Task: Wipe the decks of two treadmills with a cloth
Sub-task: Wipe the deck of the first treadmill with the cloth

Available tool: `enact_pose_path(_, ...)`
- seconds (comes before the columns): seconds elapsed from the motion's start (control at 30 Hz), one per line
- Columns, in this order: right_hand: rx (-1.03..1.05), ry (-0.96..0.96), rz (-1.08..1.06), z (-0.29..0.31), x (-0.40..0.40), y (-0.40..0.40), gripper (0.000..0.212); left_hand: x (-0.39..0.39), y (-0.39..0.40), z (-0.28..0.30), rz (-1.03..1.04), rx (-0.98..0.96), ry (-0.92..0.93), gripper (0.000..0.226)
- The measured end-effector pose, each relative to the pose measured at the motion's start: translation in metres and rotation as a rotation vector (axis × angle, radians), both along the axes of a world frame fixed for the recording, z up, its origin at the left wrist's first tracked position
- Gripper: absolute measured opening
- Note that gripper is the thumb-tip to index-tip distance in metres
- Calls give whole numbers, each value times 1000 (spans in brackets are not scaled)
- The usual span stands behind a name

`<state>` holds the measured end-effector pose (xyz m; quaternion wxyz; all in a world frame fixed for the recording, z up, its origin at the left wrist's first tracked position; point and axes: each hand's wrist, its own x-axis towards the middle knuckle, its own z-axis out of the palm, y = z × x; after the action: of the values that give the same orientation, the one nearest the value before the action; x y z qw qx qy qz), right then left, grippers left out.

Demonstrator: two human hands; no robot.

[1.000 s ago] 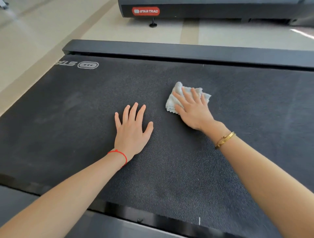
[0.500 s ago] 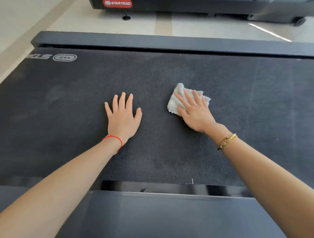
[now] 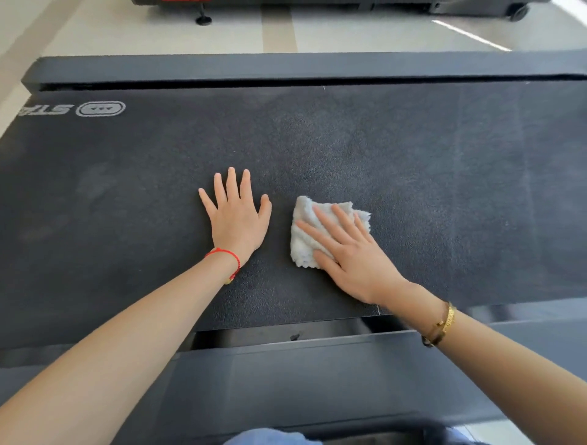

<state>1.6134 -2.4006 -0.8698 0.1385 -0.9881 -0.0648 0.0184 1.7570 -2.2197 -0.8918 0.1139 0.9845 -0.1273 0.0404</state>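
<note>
A wide dark treadmill deck (image 3: 413, 165) fills the head view, with a white logo at its far left. My left hand (image 3: 236, 219) lies flat on the belt, fingers spread, a red string at the wrist. Just to its right my right hand (image 3: 352, 254) presses flat on a crumpled white cloth (image 3: 306, 238), which lies on the belt near the deck's near edge. The cloth's right part is hidden under my fingers. A gold bracelet sits on my right wrist.
A black side rail (image 3: 286, 68) runs along the deck's far edge, and a grey rail (image 3: 317, 365) along the near edge. Beyond a strip of pale floor (image 3: 127, 28) stands the base of a second treadmill (image 3: 349, 3). Blue fabric shows at the bottom edge.
My right hand has slid the cloth toward me and to the left, close to my left hand. The view has tilted down, so the near rail now shows more.
</note>
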Motion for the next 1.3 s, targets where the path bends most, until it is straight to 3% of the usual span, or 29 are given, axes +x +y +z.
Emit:
enact_pose_path(0.23,30,101,-256,6,-13,-33,53,-7,13,5,-100,8,24,61)
enact_pose_path(0.57,-73,117,99,6,-37,54,51,-12,21,8,-138,-7,31,59)
enact_pose_path(0.77,-73,94,152,6,-17,40,50,-4,39,11,-204,1,17,57)
enact_pose_path(1.07,-27,93,-54,3,80,57,51,-7,92,12,-71,-30,67,54)
enact_pose_path(1.3,-43,7,211,-2,50,92,51,-7,125,10,29,-12,50,55)
